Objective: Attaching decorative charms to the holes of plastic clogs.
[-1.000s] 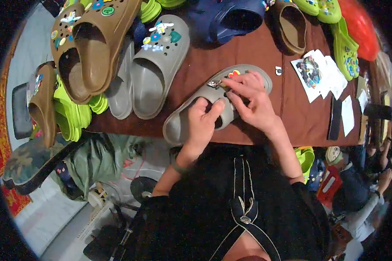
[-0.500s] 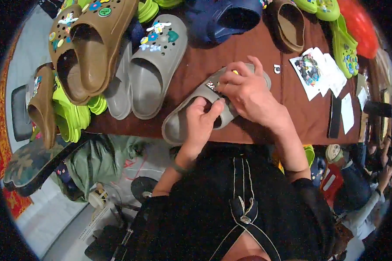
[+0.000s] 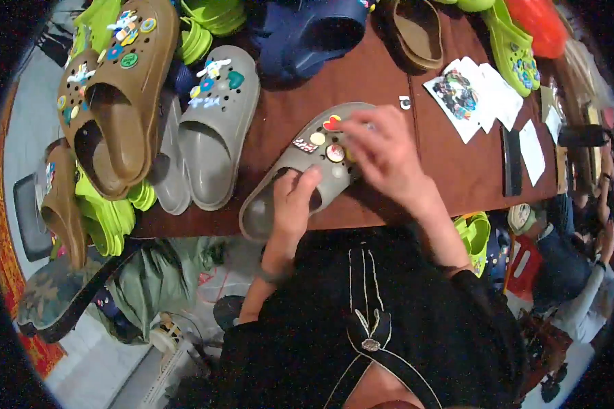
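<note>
The grey clog (image 3: 334,177) lies aslant at the table's (image 3: 280,116) near edge, about midway along it, its heel toward the near left corner and its toe pointing away to the right. The left hand (image 3: 293,204) comes up over that edge, wrist nearly straight, knuckles toward the heel. Its thumb lies on the rim of the opening and its bent index finger reaches into the opening, a narrow grip on the clog. The right hand (image 3: 389,157) is over the toe end, its forearm slanting up and leftward across the near edge. Its fingers are bent and bunched, pointing left toward the charms (image 3: 335,152) on the upper; blur hides their tips, so I cannot tell whether they hold anything. Toward the left edge, a second grey clog (image 3: 215,143) stands beside brown clogs (image 3: 147,75). Navy clogs (image 3: 290,41) sit at the far edge. Toward the right edge lie papers (image 3: 460,95) and a black strip (image 3: 512,162).
</note>
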`<act>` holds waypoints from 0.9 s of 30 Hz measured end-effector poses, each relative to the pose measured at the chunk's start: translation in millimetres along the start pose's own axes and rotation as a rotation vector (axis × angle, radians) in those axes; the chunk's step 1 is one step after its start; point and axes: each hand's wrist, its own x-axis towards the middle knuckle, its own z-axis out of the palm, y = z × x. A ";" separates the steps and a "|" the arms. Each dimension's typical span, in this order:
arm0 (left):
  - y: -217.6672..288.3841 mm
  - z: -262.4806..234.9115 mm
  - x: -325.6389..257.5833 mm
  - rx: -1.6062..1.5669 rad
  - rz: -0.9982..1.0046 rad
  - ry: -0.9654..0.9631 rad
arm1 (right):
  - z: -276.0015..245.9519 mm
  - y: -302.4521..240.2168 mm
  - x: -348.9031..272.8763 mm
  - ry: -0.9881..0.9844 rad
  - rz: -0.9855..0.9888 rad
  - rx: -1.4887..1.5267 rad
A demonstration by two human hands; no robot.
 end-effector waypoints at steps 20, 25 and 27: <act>-12.4 -0.6 5.1 -0.192 0.218 -0.125 | -7.0 108.5 -56.5 0.290 0.294 -0.206; -6.0 3.0 3.6 -0.265 0.056 -0.090 | -8.5 110.3 -59.4 0.260 0.267 -0.141; -3.5 2.0 2.6 -0.105 0.037 -0.145 | -8.6 108.4 -60.0 0.264 0.261 -0.124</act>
